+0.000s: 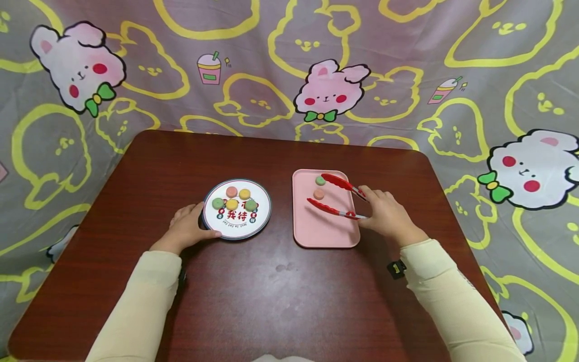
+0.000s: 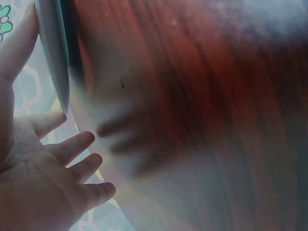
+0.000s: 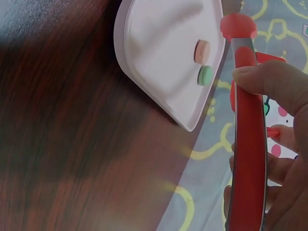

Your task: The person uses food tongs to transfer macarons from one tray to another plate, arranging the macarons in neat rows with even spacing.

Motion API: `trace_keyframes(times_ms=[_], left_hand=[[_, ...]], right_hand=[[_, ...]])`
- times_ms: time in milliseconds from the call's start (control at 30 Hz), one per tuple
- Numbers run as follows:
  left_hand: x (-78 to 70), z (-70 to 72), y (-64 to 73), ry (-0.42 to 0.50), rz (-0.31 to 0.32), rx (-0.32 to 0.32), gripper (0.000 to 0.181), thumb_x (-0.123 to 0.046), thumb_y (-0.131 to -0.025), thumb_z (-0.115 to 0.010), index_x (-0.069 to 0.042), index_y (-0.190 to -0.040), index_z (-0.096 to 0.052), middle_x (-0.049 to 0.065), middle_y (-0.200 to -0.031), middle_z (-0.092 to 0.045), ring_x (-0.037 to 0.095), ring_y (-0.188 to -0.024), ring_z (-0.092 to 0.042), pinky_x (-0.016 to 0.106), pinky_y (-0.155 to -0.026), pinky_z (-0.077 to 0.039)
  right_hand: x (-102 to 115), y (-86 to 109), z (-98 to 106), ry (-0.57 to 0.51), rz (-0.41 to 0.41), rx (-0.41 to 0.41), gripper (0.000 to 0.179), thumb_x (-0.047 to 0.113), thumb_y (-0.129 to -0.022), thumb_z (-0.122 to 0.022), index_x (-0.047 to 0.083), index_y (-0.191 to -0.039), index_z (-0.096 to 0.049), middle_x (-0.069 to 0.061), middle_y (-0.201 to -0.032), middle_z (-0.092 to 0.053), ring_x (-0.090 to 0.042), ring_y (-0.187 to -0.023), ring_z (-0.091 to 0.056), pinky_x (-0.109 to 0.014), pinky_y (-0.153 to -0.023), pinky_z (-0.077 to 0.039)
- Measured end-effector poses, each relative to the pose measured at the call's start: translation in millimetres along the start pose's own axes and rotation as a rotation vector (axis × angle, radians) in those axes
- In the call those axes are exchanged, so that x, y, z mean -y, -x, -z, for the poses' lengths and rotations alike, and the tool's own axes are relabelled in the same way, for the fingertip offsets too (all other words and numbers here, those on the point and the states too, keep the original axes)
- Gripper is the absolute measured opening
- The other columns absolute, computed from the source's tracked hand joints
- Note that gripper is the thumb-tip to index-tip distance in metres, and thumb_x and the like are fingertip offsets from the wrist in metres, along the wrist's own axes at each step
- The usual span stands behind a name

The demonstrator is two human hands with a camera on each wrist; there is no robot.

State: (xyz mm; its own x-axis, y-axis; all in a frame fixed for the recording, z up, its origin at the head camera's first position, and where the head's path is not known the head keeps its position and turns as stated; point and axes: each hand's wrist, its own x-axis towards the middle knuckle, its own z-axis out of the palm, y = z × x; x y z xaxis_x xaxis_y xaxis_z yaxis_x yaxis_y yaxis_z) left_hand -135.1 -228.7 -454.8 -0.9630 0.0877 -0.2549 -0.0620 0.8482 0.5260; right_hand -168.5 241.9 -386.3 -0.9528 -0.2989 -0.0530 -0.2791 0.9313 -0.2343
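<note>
My left hand [image 1: 184, 227] rests at the left rim of a round white plate [image 1: 262, 201] with red characters. Its thumb touches the front rim; the other fingers spread loosely beside it. On the plate lie several macarons: one pink [image 1: 231, 192], two yellow, two green. My right hand [image 1: 386, 213] grips red-tipped metal tongs [image 3: 249, 144], thumb on one arm. The tongs are spread wide over the pink tray [image 1: 316, 232], tips pointing left. Between and near the tips sit a green macaron [image 1: 320, 180] and a peach macaron [image 1: 318, 194], both lying on the tray.
Plate and tray stand side by side on a dark brown wooden table [image 1: 271, 301], with a gap between them. A patterned curtain [image 1: 267, 55] hangs behind and around the table. Light glares off the tabletop in front.
</note>
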Motion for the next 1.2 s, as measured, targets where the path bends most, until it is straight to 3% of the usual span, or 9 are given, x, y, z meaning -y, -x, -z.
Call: trace_keyframes(times_ms=[1200], left_hand=[[3.5,-1.1,-1.7,0.006,0.007,0.002,0.106,-0.048,-0.075,-0.078,0.004,-0.149,-0.023,0.038,-0.146,-0.023,0.055,-0.135,-0.016,0.068,-0.105,-0.014]], right_hand=[[-9,-13.4,1,0.030,0.009,0.118,0.070,0.023,-0.077,-0.078,0.004,-0.137,-0.047,-0.023,-0.115,-0.063,-0.040,-0.100,-0.059,-0.058,-0.083,-0.050]])
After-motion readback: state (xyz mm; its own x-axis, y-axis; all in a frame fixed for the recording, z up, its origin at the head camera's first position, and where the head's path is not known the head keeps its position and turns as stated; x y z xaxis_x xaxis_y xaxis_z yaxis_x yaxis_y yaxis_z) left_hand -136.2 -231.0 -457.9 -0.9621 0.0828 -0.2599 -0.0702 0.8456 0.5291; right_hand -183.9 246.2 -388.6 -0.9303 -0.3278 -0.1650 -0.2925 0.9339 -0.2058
